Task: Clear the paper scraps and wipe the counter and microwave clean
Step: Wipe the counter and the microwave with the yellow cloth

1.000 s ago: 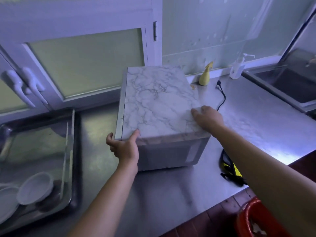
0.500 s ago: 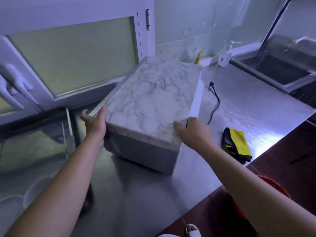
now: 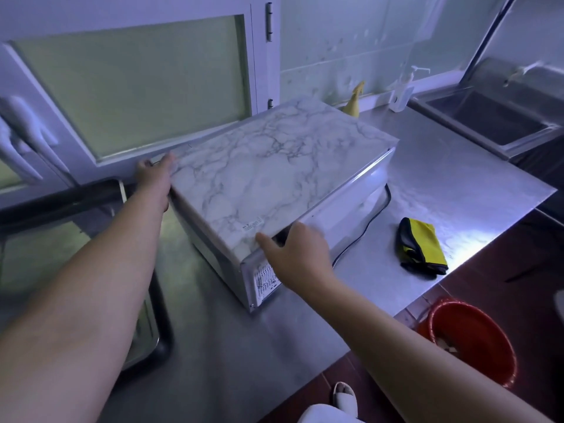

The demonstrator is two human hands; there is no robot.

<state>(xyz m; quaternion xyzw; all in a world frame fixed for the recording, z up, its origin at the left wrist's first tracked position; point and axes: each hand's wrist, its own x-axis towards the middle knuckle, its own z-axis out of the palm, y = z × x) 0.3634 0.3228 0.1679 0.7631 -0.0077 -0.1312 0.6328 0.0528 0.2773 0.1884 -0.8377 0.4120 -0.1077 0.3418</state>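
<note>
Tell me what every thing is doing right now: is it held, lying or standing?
microwave: askew on the counter, gripped at two corners
left hand: grips the microwave's far corner
right hand: grips its near corner
yellow cloth: folded, lying untouched
red bucket: upright, scraps inside
pump bottle: upright

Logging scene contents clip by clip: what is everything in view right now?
microwave: one, marble-patterned top, angled on the counter
counter: one, steel, under it
cloth: one, yellow and black, on the counter, right
power cord: one, black, beside the microwave
spray bottle: one, yellow, behind the microwave
pump bottle: one, clear, by the wall
sink: one, steel, far right
tray: one, metal, left
cabinet: one, white, glass doors, behind
bucket: one, red, floor, scraps inside
slipper: one, white, floor
left hand: holds the microwave's far left corner
right hand: holds its near corner, thumb on top
</note>
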